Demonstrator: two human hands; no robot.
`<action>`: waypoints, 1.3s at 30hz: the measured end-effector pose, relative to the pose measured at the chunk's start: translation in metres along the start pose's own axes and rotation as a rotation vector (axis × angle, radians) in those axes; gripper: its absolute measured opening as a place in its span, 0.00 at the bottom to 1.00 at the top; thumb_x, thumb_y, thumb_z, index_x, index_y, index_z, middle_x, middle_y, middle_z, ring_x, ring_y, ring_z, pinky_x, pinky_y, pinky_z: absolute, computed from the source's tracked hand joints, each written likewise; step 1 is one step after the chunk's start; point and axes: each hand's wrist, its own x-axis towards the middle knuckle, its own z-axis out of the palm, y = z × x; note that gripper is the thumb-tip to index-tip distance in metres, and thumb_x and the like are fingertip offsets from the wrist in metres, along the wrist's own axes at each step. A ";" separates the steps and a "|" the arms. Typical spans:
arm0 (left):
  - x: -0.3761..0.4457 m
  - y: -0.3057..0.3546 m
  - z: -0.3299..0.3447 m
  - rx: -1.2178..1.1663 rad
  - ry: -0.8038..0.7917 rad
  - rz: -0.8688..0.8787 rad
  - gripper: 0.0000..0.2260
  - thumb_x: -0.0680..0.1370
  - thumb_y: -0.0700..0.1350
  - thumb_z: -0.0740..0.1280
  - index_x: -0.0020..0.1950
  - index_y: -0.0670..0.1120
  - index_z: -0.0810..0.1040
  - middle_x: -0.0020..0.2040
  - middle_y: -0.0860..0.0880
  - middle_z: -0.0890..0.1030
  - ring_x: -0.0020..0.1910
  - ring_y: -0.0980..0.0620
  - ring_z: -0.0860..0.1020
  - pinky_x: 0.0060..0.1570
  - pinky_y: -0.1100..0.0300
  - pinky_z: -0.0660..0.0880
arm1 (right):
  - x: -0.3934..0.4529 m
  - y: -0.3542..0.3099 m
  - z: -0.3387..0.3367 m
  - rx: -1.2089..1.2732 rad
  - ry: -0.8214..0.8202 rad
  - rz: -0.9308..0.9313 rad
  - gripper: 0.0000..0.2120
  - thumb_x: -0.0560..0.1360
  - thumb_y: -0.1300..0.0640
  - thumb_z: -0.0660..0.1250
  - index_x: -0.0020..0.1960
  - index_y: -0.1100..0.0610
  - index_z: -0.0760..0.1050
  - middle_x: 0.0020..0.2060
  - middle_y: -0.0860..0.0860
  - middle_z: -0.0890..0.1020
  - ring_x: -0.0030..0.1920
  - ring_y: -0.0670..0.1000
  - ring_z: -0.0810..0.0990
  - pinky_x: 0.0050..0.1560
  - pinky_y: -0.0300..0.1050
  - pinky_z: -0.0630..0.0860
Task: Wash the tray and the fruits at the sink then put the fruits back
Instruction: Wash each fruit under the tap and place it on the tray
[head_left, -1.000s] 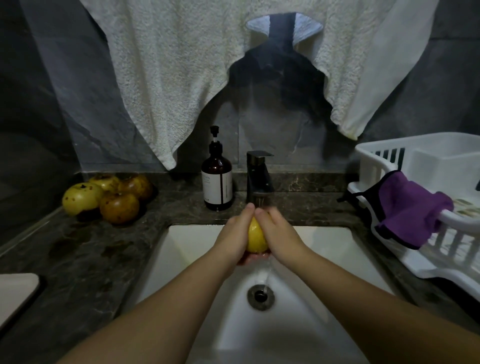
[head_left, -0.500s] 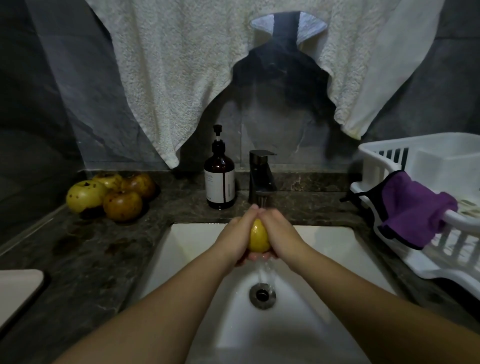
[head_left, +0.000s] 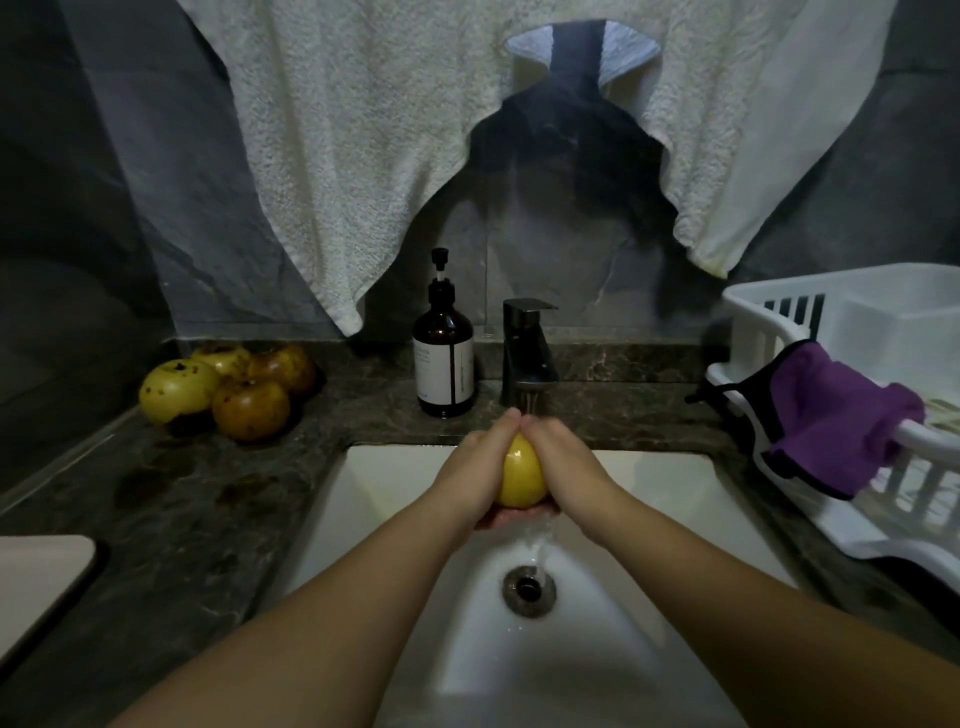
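While the water keeps running from the faucet (head_left: 527, 348) into the white sink (head_left: 395, 478), little differs from 0.5 s ago: both hands stay cupped round the yellow fruit (head_left: 521, 477) above the basin, and the stream now spills off below the palms toward the drain (head_left: 529, 591) a touch more to the right. The left hand (head_left: 475, 475) wraps its curled fingers over the fruit's left side, the right hand (head_left: 569, 462) grasps the right side, and their fingertips meet on top.

A large pale towel (head_left: 374, 145) hangs over the dark wall. The dark marbled counter (head_left: 171, 499) carries a white dish rack (head_left: 852, 364) on the right with a purple cloth (head_left: 826, 415) draped over its rim, 4 more fruits (head_left: 228, 387) grouped at the back left, and a brown pump bottle (head_left: 444, 358) just left of the faucet.
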 end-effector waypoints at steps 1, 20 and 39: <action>0.000 0.000 -0.001 -0.035 -0.014 -0.018 0.29 0.72 0.75 0.66 0.62 0.55 0.76 0.56 0.42 0.84 0.48 0.41 0.87 0.47 0.46 0.85 | -0.001 0.000 0.000 -0.024 0.016 -0.046 0.14 0.81 0.35 0.58 0.55 0.41 0.75 0.53 0.53 0.82 0.48 0.52 0.83 0.42 0.47 0.80; 0.006 -0.003 -0.003 0.109 0.136 0.113 0.24 0.74 0.73 0.64 0.56 0.56 0.78 0.53 0.47 0.82 0.48 0.44 0.84 0.41 0.51 0.83 | -0.002 -0.003 0.004 0.032 -0.080 0.123 0.23 0.79 0.29 0.54 0.61 0.43 0.74 0.47 0.56 0.84 0.40 0.55 0.85 0.26 0.38 0.73; -0.002 0.000 -0.004 0.063 0.026 0.033 0.25 0.76 0.73 0.62 0.57 0.55 0.79 0.55 0.43 0.83 0.51 0.42 0.85 0.47 0.48 0.83 | -0.006 -0.002 0.003 -0.050 0.000 -0.071 0.09 0.81 0.36 0.57 0.56 0.35 0.73 0.56 0.50 0.81 0.52 0.50 0.82 0.50 0.48 0.79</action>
